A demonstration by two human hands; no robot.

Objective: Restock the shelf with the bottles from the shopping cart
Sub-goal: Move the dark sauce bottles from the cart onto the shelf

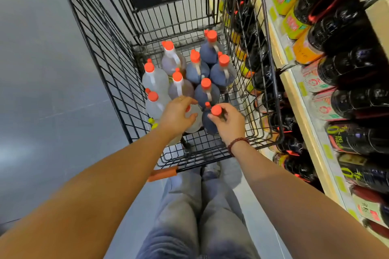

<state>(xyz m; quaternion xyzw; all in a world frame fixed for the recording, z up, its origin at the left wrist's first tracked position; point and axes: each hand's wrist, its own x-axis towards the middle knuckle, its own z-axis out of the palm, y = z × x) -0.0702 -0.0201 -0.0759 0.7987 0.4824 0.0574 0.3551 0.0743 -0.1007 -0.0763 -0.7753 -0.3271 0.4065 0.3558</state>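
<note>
The shelf (291, 90) runs along the right side of the shopping cart (101, 52), stocked with dark labelled stock (341, 27). Inside the shopping cart the bottles (223, 73) all stand upright, long axes vertical, red caps pointing straight up at the camera: dark ones towards the cart's right wall, clear and amber ones towards its left. At the cart's near end stand two more. The dark bottle (210, 126) is upright, cap up, and the right hand (230, 124) pinches its neck just under the cap. Beside it, on the cart's left, the clear bottle (194, 121) is also upright; the left hand (176, 114) curls over its top, covering most of the cap. A beaded bracelet (236, 143) circles the right wrist.
</note>
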